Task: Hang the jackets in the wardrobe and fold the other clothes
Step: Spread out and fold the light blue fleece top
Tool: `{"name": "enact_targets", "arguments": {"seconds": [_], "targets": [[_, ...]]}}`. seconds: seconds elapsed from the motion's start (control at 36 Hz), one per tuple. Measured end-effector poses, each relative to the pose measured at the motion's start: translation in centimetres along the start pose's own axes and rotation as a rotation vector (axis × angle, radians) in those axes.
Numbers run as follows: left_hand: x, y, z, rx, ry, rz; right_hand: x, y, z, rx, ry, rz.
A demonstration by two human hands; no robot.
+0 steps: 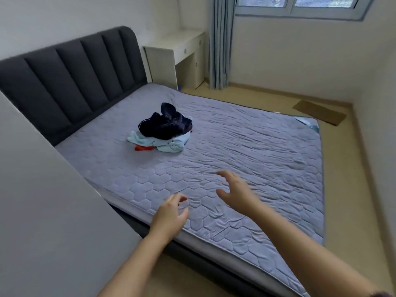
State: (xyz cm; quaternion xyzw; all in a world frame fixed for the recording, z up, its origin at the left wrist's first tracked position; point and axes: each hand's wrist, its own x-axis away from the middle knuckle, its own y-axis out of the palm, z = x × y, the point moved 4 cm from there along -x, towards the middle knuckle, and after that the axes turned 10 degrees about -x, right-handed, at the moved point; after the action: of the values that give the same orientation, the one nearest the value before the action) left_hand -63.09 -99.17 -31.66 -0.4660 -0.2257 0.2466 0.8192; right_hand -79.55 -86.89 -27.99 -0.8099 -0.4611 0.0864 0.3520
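A small heap of clothes lies near the middle of the bed (246,146). A dark navy garment (165,124) sits on top of it. Under that lies a light blue garment (169,144), and a red piece (142,148) peeks out at the heap's front left. Both my arms reach out over the near side of the mattress, well short of the heap. My left hand (171,215) has loosely curled fingers and holds nothing. My right hand (235,191) is spread open above the quilted cover, a little blurred.
A dark padded headboard (70,82) runs along the left. A pale panel (42,211) fills the near left. A white desk (177,52) and grey curtain (220,43) stand at the back. A brown mat (319,112) lies on the floor right of the bed.
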Motion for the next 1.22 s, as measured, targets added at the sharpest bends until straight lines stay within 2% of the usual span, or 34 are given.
{"name": "enact_targets", "arguments": {"seconds": [0.14, 0.25, 0.31, 0.44, 0.72, 0.86, 1.03, 1.14, 1.22], "targets": [[-12.6, 3.9, -6.3, -0.187, -0.096, -0.214, -12.3, 2.7, 4.5, 0.044, 0.123, -0.122], [-23.3, 7.2, -11.0, -0.276, -0.147, -0.331, -21.4, 5.5, 10.0, 0.089, 0.221, -0.154], [-28.9, 9.6, -13.5, -0.343, -0.120, -0.369, -26.1, 7.6, 13.5, 0.082, 0.287, -0.144], [-41.9, 15.7, -20.6, -0.685, 0.026, -0.423, -37.5, 15.6, 22.5, 0.141, 0.457, -0.205], [-59.2, 26.8, -32.7, -0.828, 0.006, -0.264, -58.1, 28.4, 33.7, 0.207, 0.554, -0.247], [-66.3, 28.3, -34.5, -0.936, 0.134, -0.097, -60.1, 32.5, 38.6, 0.309, 0.635, -0.336], [-76.9, 26.9, -33.3, -1.051, 0.202, 0.066, -62.1, 32.7, 40.3, 0.281, 0.722, -0.493], [-82.6, 26.3, -32.7, -1.083, 0.170, 0.066, -62.6, 32.7, 40.0, 0.277, 0.775, -0.540], [-85.7, 26.8, -33.4, -1.105, 0.133, -0.015, -62.8, 32.6, 40.0, 0.280, 0.794, -0.566]]}}
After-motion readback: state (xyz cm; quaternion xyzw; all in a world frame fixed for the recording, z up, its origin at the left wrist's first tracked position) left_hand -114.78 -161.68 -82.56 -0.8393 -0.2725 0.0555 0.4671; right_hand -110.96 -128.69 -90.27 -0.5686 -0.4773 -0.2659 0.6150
